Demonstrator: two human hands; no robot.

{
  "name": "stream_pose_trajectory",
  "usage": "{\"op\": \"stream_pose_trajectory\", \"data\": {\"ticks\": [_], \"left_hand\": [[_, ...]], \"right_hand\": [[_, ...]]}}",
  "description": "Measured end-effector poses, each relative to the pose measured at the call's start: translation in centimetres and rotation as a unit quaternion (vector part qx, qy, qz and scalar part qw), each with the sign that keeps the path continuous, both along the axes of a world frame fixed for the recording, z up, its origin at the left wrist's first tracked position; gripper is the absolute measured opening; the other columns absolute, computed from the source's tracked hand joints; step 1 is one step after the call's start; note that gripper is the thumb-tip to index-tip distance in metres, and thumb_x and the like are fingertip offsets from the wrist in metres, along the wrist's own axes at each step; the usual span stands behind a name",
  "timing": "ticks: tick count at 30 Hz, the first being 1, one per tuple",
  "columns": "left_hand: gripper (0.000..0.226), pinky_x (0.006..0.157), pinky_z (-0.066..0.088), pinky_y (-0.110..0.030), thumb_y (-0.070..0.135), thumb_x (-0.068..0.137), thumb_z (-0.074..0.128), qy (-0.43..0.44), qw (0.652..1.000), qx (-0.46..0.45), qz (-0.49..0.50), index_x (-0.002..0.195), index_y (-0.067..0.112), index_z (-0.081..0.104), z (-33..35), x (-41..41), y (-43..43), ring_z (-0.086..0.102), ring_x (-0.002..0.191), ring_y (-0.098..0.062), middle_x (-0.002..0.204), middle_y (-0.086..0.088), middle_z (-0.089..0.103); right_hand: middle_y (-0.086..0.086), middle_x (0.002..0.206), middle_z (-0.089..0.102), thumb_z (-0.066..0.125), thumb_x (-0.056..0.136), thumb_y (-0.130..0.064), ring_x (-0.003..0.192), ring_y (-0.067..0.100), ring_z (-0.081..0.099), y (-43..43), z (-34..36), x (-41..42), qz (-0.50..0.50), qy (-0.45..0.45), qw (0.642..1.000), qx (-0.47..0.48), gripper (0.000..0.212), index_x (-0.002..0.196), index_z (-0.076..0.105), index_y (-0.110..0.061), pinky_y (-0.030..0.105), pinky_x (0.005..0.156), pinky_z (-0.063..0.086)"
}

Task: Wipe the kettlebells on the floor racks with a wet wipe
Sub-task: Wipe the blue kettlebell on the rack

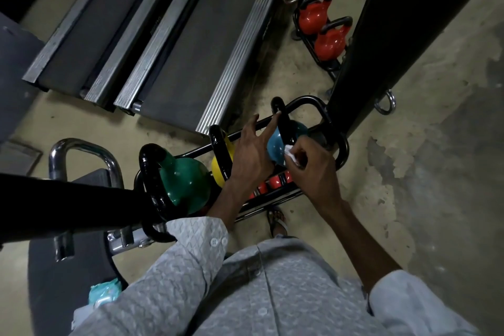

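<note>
The blue kettlebell (275, 144) sits on the floor rack (308, 102) between the hands. The left hand (252, 153), fingers spread wide, touches its black handle (281, 112) with 1 fingertip. The right hand (311, 163) pinches a white wet wipe (290, 154) against its near side.

On the black floor rack (308, 99) sit the green kettlebell (185, 183), yellow kettlebell (218, 172) and blue kettlebell (275, 144).

Blue kettlebell (275, 144) upright on black floor rack (306, 101), crumpled white wipe (290, 155) against it
</note>
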State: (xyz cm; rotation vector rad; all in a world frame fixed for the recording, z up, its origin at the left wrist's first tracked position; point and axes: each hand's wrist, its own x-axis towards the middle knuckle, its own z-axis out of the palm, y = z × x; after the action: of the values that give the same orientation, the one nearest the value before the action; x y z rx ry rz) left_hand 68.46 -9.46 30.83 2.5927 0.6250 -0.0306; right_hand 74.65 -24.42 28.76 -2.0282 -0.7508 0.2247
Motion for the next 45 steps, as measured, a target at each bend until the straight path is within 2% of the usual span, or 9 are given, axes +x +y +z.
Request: {"op": "stream_pose_trajectory", "data": {"ticks": [5, 15, 19, 25, 29, 32, 35, 41, 45], "left_hand": [[0.107, 0.113, 0.038, -0.056, 0.03, 0.077, 0.086, 0.0, 1.0, 0.003, -0.001, 0.16, 0.036, 0.018, 0.0, 0.0, 0.0, 0.027, 0.148, -0.043, 0.163, -0.026, 0.018], [0.124, 0.113, 0.037, -0.054, 0.05, 0.063, 0.092, 0.009, 1.0, -0.008, -0.006, 0.16, 0.037, 0.017, 0.4, 0.1, -0.2, 0.028, 0.148, -0.042, 0.163, -0.024, 0.019], [0.128, 0.112, 0.038, -0.051, 0.057, 0.06, 0.091, 0.016, 1.0, -0.006, -0.002, 0.161, 0.038, 0.014, 0.3, 0.2, -0.4, 0.027, 0.148, -0.039, 0.163, -0.023, 0.02], [0.122, 0.111, 0.038, -0.051, 0.066, 0.065, 0.083, 0.018, 1.0, 0.018, 0.01, 0.161, 0.037, 0.013, 0.0, 0.4, -0.8, 0.028, 0.148, -0.039, 0.162, -0.024, 0.025], [0.117, 0.109, 0.04, -0.051, 0.056, 0.069, 0.085, 0.011, 0.999, 0.04, 0.016, 0.161, 0.034, 0.016, -0.3, 0.3, -0.8, 0.032, 0.145, -0.04, 0.159, -0.025, 0.03], [0.12, 0.11, 0.038, -0.052, 0.059, 0.068, 0.085, 0.021, 0.999, 0.039, 0.015, 0.161, 0.036, 0.013, -0.4, 0.3, -0.7, 0.03, 0.146, -0.039, 0.16, -0.024, 0.028], [0.121, 0.111, 0.035, -0.052, 0.065, 0.068, 0.082, 0.029, 0.999, 0.036, 0.017, 0.161, 0.039, 0.009, -0.3, 0.4, -0.8, 0.028, 0.147, -0.037, 0.161, -0.021, 0.026], [0.123, 0.114, 0.032, -0.05, 0.072, 0.065, 0.079, 0.042, 0.998, 0.041, 0.018, 0.16, 0.042, 0.006, 0.0, 0.5, -0.9, 0.025, 0.149, -0.035, 0.163, -0.018, 0.022], [0.123, 0.113, 0.033, -0.052, 0.073, 0.064, 0.078, 0.037, 0.998, 0.048, 0.023, 0.16, 0.043, 0.008, 0.0, 0.4, -0.9, 0.027, 0.148, -0.037, 0.162, -0.02, 0.025]], "right_hand": [[-0.013, 0.077, 0.054, 0.074, 0.091, -0.017, 0.073, -0.002, 0.054, -1.6, -1.4, -2.3, -0.075, 0.041, 0.996, 0.031, 0.022, 0.084, 0.054, -0.016, 0.008, 0.065, 0.04], [0.004, 0.108, 0.071, 0.068, 0.096, -0.022, 0.099, 0.011, 0.068, -1.6, -2.9, -2.6, -0.189, 0.206, 0.951, 0.128, 0.023, 0.114, 0.068, -0.007, 0.02, 0.081, 0.055], [0.007, 0.112, 0.07, 0.061, 0.1, -0.02, 0.103, 0.017, 0.066, -1.1, -3.1, -0.4, -0.153, 0.175, 0.972, 0.041, 0.023, 0.117, 0.071, -0.008, 0.019, 0.084, 0.051], [0.011, 0.105, 0.064, 0.052, 0.1, -0.006, 0.097, 0.02, 0.061, 0.1, -1.6, 2.9, -0.046, 0.147, 0.981, -0.114, 0.02, 0.106, 0.07, 0.0, 0.032, 0.086, 0.049], [0.012, 0.085, 0.066, 0.056, 0.095, -0.012, 0.083, 0.026, 0.064, 1.5, -0.6, 5.0, 0.02, 0.193, 0.958, -0.209, 0.017, 0.085, 0.065, -0.001, 0.036, 0.072, 0.048], [0.008, 0.082, 0.067, 0.064, 0.092, -0.018, 0.08, 0.022, 0.063, 2.4, 0.8, 6.4, 0.056, 0.269, 0.928, -0.25, 0.017, 0.088, 0.069, -0.002, 0.03, 0.069, 0.045], [0.013, 0.083, 0.069, 0.057, 0.091, -0.008, 0.081, 0.023, 0.065, 3.2, 2.0, 7.8, 0.062, 0.316, 0.908, -0.269, 0.015, 0.088, 0.068, 0.001, 0.028, 0.069, 0.045], [0.008, 0.064, 0.061, 0.041, 0.087, 0.006, 0.065, 0.021, 0.059, 4.9, 2.2, 9.0, -0.024, 0.522, 0.843, -0.127, 0.026, 0.073, 0.06, -0.006, 0.035, 0.072, 0.05], [0.017, 0.104, 0.075, 0.041, 0.082, 0.001, 0.095, 0.026, 0.071, 6.9, 1.8, 10.3, -0.036, 0.579, 0.813, -0.045, 0.035, 0.104, 0.068, 0.006, 0.038, 0.091, 0.055]]}}
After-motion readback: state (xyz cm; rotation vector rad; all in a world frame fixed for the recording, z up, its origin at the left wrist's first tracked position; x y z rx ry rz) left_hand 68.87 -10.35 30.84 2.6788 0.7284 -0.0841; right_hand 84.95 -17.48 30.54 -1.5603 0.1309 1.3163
